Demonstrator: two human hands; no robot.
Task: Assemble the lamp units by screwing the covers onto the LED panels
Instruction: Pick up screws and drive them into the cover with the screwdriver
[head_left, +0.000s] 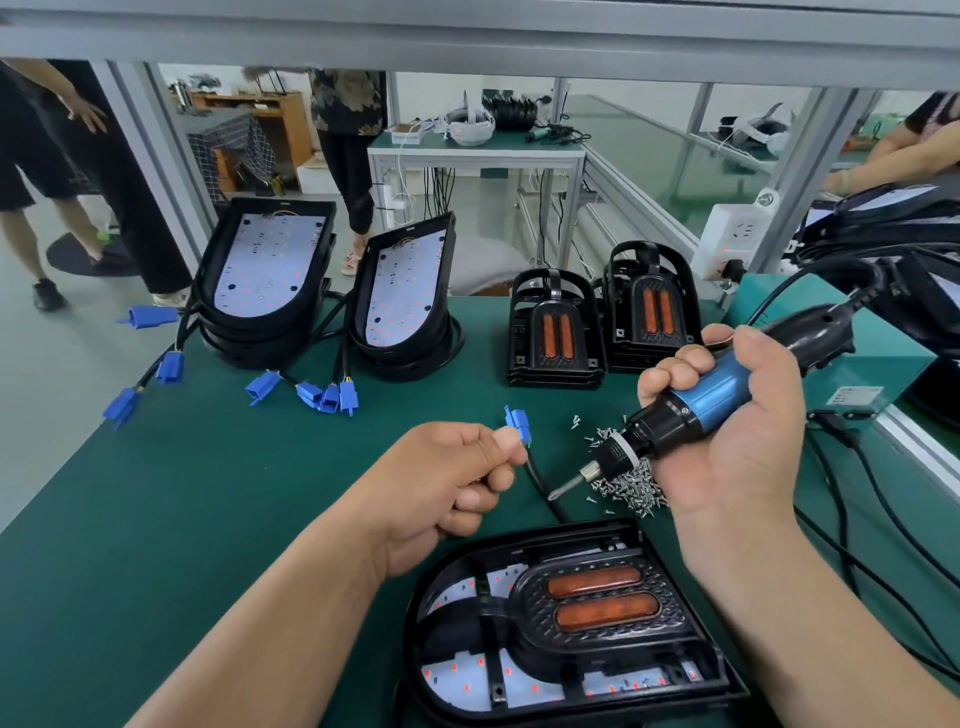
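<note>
A lamp unit (566, 629) lies flat at the near edge, its black cover with two orange reflectors seated over the white LED panel. My right hand (737, 415) grips a blue-and-black electric screwdriver (696, 405), bit pointing down-left over a pile of small screws (631, 480). My left hand (447, 483) is curled, thumb and forefinger pinched together; what they hold is too small to tell. The unit's blue connector (518, 423) and black cable sit just beyond that thumb.
Two stacks of LED panels (270, 275) (408, 296) with blue plugs lean at the back left. Two stacks of black covers (556, 332) (652, 312) stand at the back centre. Screwdriver cables (857, 514) trail along the right. People stand beyond the green table (182, 493).
</note>
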